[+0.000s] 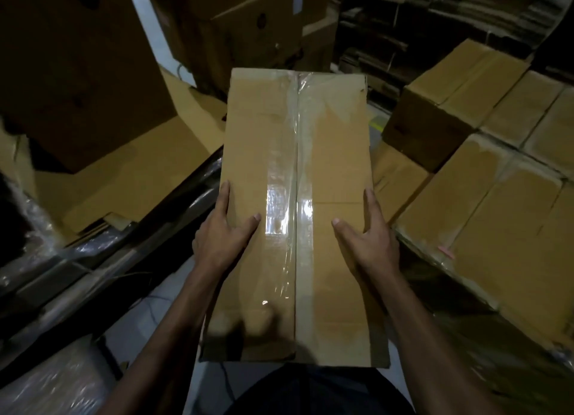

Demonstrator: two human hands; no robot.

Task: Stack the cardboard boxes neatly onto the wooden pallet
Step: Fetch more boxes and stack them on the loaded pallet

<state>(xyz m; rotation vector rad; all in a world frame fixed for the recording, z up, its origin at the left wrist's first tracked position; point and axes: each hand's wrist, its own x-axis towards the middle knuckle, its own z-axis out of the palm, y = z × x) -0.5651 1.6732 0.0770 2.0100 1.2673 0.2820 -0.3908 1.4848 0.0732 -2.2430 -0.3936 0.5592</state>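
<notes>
A long cardboard box [295,215], sealed down its middle with clear tape [293,197], is held lengthwise in front of the body, its near edge close to the torso. It is gripped at both long edges: the left hand [222,237] is wrapped over the left edge with the thumb laid on top, and the right hand [369,240] grips the right edge likewise; the remaining fingers are hidden down the sides. A narrow strip of pale floor [174,299] is seen below the box. To the right, a tight layer of stacked boxes [497,215] is set just beside it. To the left, plastic-wrapped goods [46,290] and a tall dark carton [77,73] crowd the passage. More cartons [254,26] stand beyond the far edge.
</notes>
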